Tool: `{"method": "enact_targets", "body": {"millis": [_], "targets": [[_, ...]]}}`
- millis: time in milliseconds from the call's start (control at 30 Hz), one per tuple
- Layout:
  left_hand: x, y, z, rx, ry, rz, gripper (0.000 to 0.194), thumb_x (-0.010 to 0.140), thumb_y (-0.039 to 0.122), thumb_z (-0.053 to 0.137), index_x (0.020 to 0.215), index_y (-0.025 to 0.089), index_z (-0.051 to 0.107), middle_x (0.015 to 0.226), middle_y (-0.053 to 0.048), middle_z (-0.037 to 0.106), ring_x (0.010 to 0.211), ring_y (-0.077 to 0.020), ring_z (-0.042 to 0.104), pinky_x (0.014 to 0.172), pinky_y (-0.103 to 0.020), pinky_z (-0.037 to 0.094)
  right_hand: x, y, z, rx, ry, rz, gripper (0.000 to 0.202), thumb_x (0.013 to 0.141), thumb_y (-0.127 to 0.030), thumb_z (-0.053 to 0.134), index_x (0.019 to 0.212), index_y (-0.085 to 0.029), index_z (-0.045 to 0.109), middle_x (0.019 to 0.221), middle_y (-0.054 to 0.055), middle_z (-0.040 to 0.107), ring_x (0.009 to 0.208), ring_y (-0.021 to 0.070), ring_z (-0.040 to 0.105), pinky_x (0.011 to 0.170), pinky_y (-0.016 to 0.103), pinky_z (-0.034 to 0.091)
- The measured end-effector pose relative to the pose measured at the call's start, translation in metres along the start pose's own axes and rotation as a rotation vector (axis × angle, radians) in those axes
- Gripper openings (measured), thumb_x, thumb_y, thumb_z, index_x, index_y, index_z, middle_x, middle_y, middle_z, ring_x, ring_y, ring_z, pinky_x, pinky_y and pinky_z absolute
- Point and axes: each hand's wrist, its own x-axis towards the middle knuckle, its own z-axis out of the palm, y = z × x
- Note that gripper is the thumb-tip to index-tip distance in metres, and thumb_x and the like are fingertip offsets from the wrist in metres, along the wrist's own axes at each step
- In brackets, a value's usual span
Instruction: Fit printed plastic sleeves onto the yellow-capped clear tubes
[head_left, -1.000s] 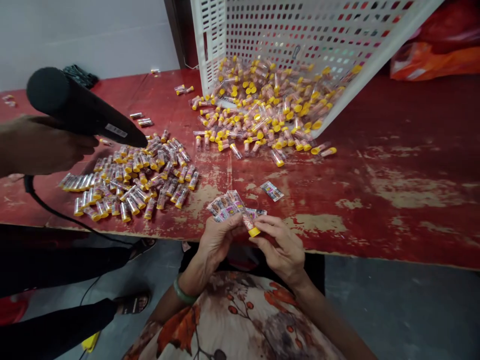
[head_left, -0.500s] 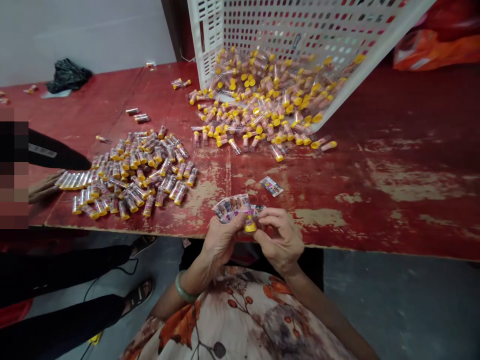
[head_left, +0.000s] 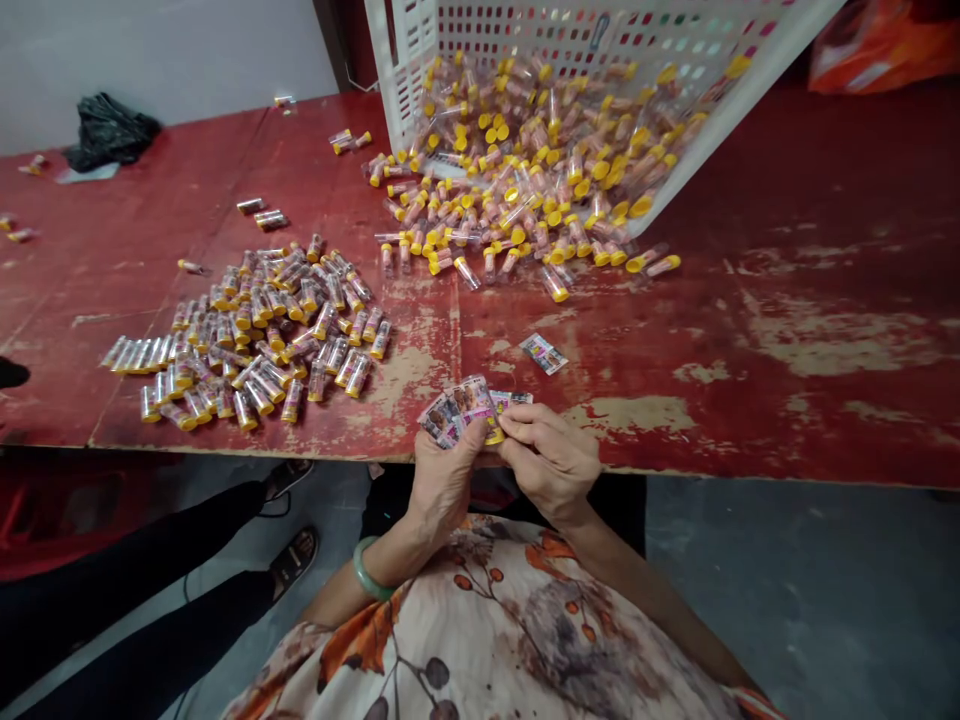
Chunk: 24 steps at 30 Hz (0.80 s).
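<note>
Fanned printed labels (head_left: 451,408) are gripped in my left hand (head_left: 442,475), its thumb across their lower edge. My right hand (head_left: 551,460) is closed beside them, its thumb and fingertips pinching at the right edge of the fan; what exactly they hold is hidden. Another label (head_left: 511,399) shows just behind the right fingertips. One loose label (head_left: 544,353) lies on the red table (head_left: 675,340) beyond my hands. To the left is a heap of labelled tubes (head_left: 262,330) with yellow caps.
A white basket (head_left: 409,90) lies tipped at the back, with yellow-capped tubes (head_left: 517,200) spilling out. A black plastic bag (head_left: 112,130) sits back left, an orange bag (head_left: 885,45) back right. Another person's legs (head_left: 150,620) stand at the lower left.
The yellow-capped tube at my fingertips no longer shows clearly, and the right fingers have closed in against the labels. The other person's arm has withdrawn to the left. The view has shifted slightly.
</note>
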Motion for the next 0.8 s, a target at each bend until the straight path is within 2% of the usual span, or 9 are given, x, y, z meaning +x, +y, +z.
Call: {"method": "enact_targets", "body": {"millis": [200,333,533,667,800], "targets": [[0.005,0.005,-0.004,0.007,-0.087,-0.073,0.029,0.066,0.036,0.077,0.079,0.013,0.067,0.073,-0.004,0.07,0.061,-0.0147,0.065,0.065,-0.031,0.057,0.0,0.004,-0.004,-0.048,-0.131,-0.073,0.019,0.077,-0.006,0.062,0.091,-0.018,0.068,0.086,0.006,0.069,0.076,0.0153,0.067,0.066,0.027,0.058],[0.007,0.006,-0.007,0.002,-0.119,-0.057,0.028,0.068,0.035,0.076,0.082,0.013,0.067,0.075,-0.004,0.071,0.063,-0.015,0.066,0.064,-0.03,0.057,-0.002,0.004,-0.004,-0.138,-0.119,-0.186,0.02,0.077,-0.006,0.061,0.095,-0.014,0.067,0.089,0.01,0.07,0.078,0.017,0.068,0.066,0.027,0.058],[0.005,0.004,-0.011,0.017,-0.091,-0.057,0.033,0.066,0.037,0.077,0.087,0.014,0.067,0.081,-0.005,0.072,0.07,-0.0171,0.067,0.066,-0.03,0.058,-0.002,0.005,-0.007,-0.346,-0.152,-0.355,0.015,0.08,-0.009,0.06,0.094,-0.012,0.066,0.085,0.012,0.071,0.078,0.017,0.07,0.069,0.025,0.058],[0.004,0.005,-0.011,0.027,-0.062,-0.072,0.037,0.062,0.038,0.079,0.087,0.013,0.066,0.08,-0.005,0.071,0.069,-0.018,0.067,0.064,-0.032,0.058,0.001,0.003,-0.01,-0.33,-0.235,-0.356,0.013,0.083,-0.011,0.058,0.094,-0.01,0.064,0.087,0.014,0.072,0.08,0.0164,0.07,0.069,0.024,0.058],[0.001,0.004,-0.01,0.004,-0.093,-0.044,0.034,0.064,0.034,0.079,0.089,0.016,0.067,0.082,-0.003,0.071,0.07,-0.016,0.066,0.066,-0.03,0.057,0.0,-0.004,-0.012,-0.338,-0.151,-0.303,0.015,0.081,-0.008,0.058,0.093,-0.013,0.064,0.086,0.011,0.072,0.08,0.0165,0.07,0.07,0.025,0.057]]}}
